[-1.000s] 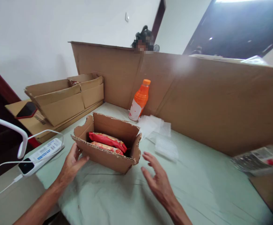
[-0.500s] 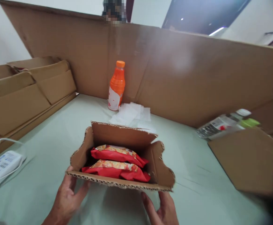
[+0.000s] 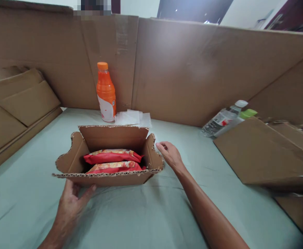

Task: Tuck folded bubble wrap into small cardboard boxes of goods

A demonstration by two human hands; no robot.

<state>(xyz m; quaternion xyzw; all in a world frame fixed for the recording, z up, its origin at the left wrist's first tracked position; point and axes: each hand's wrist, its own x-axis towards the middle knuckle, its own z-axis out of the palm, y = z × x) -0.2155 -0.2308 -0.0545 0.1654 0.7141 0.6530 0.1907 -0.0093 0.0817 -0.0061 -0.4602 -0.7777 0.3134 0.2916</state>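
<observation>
A small open cardboard box (image 3: 115, 138) stands on the pale green table cover in front of me. Two red snack packets (image 3: 112, 157) lie inside it, one over the other. My left hand (image 3: 69, 204) is at the box's near left corner, thumb and fingers apart and touching the front wall. My right hand (image 3: 170, 155) rests beside the box's right flap, fingers loosely curled and touching its edge, with nothing in it.
An orange bottle (image 3: 106, 91) stands at the back against a tall cardboard wall (image 3: 193, 69), with white plastic bags (image 3: 133, 118) beside it. Clear water bottles (image 3: 224, 119) lie at the right by flat cardboard (image 3: 260, 152). More cardboard boxes (image 3: 16, 103) sit at the left.
The view swung right and dipped. The box now sits farther from me. My right hand moved from the box's near right corner to its right flap; the left hand stays at the near left corner.
</observation>
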